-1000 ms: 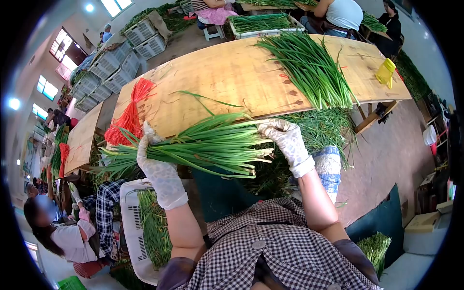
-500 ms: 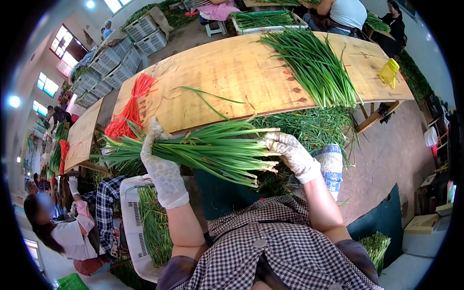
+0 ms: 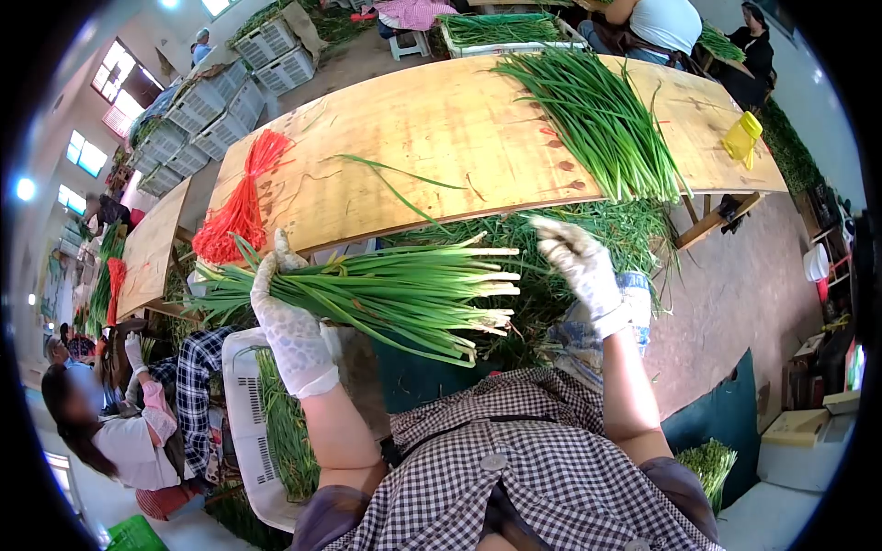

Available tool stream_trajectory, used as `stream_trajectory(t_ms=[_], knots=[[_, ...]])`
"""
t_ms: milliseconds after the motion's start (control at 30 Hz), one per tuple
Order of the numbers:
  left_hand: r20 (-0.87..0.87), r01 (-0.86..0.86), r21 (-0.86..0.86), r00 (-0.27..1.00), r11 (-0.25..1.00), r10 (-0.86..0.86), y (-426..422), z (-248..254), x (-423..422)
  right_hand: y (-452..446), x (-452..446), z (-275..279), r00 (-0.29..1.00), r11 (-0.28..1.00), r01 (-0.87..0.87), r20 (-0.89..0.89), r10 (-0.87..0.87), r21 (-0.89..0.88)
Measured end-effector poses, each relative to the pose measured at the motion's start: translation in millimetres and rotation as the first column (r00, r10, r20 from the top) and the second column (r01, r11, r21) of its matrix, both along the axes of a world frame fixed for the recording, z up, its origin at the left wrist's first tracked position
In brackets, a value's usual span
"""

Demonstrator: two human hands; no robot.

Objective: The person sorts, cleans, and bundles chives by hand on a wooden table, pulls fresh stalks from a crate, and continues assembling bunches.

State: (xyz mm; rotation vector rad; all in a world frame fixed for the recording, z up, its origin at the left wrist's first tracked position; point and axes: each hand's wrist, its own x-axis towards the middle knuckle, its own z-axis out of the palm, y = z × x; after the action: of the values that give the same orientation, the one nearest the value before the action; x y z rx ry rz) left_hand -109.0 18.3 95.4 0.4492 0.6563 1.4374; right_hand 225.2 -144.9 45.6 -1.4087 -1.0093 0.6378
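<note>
A bunch of long green chives (image 3: pixel 386 285) lies sideways in front of me, with its pale cut ends to the right and its leaf tips to the left. My left hand (image 3: pixel 285 317), in a patterned whitish glove, is closed around the leafy part. Clear of the white ends, my right hand (image 3: pixel 579 266) is in a soiled glove, its fingers loosely bent and apart, with nothing visible in them. A larger pile of chives (image 3: pixel 606 129) rests on the wooden table (image 3: pixel 395 129). Red ties (image 3: pixel 243 202) lie at the table's left end.
Loose leaves (image 3: pixel 606 230) are heaped beneath the table's near edge. A white crate (image 3: pixel 253 422) of greens stands at my left, near a seated person (image 3: pixel 129 436). A yellow container (image 3: pixel 742 138) is at the table's right end. Stacked crates (image 3: pixel 216 110) stand behind.
My right hand has let go of the white ends and moved right and slightly up. The bunch, still in my left hand, has shifted a little left.
</note>
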Motion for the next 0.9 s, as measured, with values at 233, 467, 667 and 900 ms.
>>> stream_trajectory(t_ms=[233, 467, 667, 900], knots=[[0.056, 0.069, -0.006, 0.996, 0.998, -0.069, -4.5, 2.4, -0.1, 17.8, -37.9, 20.0, 0.954, 0.956, -0.291, -0.061, 0.292, 0.036], [0.067, 0.044, -0.005, 0.997, 0.999, -0.043, -9.8, 6.3, 6.4, 14.6, -37.8, 21.0, 0.901, 0.934, -0.353, -0.252, 0.353, 0.047], [0.001, 0.023, 0.075, 1.0, 0.997, -0.023, -9.1, 2.2, 10.1, 15.5, -42.7, 21.3, 0.941, 0.957, -0.286, -0.202, 0.271, -0.048], [0.096, -0.035, 0.063, 0.995, 0.997, 0.029, -13.8, 10.8, 10.3, 15.5, -1.9, -12.7, 0.856, 0.981, 0.012, -0.509, 0.091, 0.196]])
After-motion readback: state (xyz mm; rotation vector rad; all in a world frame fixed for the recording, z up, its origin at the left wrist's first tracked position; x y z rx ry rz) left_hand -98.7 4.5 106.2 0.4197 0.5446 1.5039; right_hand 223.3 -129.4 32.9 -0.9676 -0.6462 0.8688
